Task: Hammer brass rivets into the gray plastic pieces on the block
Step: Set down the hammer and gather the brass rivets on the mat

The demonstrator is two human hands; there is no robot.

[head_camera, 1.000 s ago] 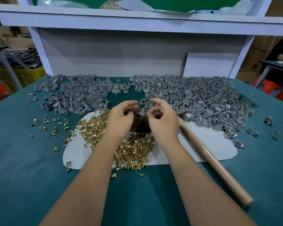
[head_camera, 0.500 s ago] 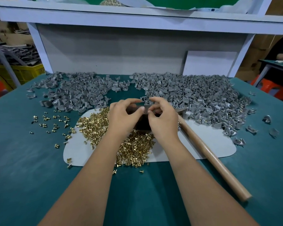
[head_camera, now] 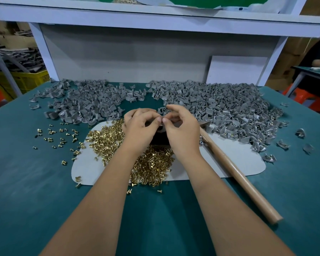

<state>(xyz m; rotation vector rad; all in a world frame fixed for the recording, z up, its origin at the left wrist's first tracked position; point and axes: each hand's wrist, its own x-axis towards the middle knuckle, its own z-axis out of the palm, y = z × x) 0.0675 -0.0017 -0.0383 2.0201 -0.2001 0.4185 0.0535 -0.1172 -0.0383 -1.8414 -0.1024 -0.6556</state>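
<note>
Rivets [head_camera: 151, 165] of brass lie in a loose heap on a pale mat [head_camera: 235, 159] in the middle of the frame, partly covered by both forearms. Just above the heap, the left hand [head_camera: 140, 130] and the right hand [head_camera: 183, 132] meet over a dark block [head_camera: 160, 139]; only a small dark part of the block shows between the wrists, the rest is hidden. The thumb and forefinger tips of both hands are pinched together and touch each other at the centre. What they pinch is too small to make out, so I cannot tell if it is a rivet or a gray piece. A gray piece [head_camera: 162, 110] shows just above the right forefinger, but it is not clear if the finger holds it.

To the right of the right wrist lies a hammer with a wooden handle [head_camera: 244, 183], running to the lower right; its head is mostly hidden behind the hand. More rivets are scattered [head_camera: 59, 137] on the green table [head_camera: 26, 182] at the left. Two large piles of gray plastic pieces lie behind the hands, one in the upper left [head_camera: 89, 102] and one in the upper right [head_camera: 220, 106]. A yellow crate [head_camera: 26, 80] is cut off at the left edge. No readable writing or label is visible anywhere.
</note>
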